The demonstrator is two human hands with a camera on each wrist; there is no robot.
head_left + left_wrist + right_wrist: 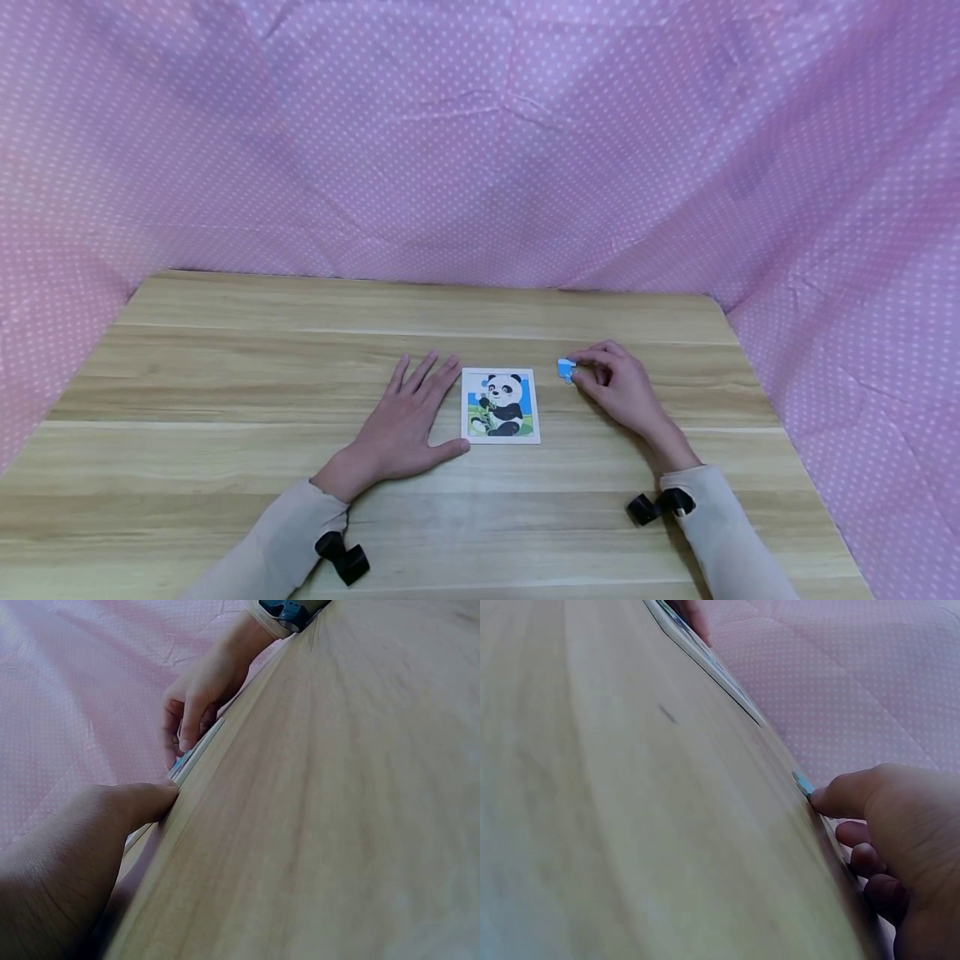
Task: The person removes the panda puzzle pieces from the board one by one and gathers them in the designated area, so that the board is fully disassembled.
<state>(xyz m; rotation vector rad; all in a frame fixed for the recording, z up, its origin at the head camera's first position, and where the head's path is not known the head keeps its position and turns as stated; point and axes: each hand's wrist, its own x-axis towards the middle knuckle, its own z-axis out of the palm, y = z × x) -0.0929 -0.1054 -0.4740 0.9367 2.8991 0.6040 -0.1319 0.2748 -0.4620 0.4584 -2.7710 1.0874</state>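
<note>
The right hand (621, 392) pinches a small, mostly blue jigsaw piece (566, 368); between the hands — touching the outspread left hand (401, 429) — lies a white-framed panda puzzle (506, 412).

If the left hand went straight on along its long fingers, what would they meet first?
Probably the pink cloth, beyond bare tabletop ahead of the left hand; the depth is unclear.

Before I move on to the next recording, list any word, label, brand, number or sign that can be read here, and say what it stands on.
None can be read in any view.
Panda picture board: picture only, no legible text.
Blue piece pinched by the right hand: no legible text.
Black wrist device on the right arm: too small to tell whether it bears markings.
</note>
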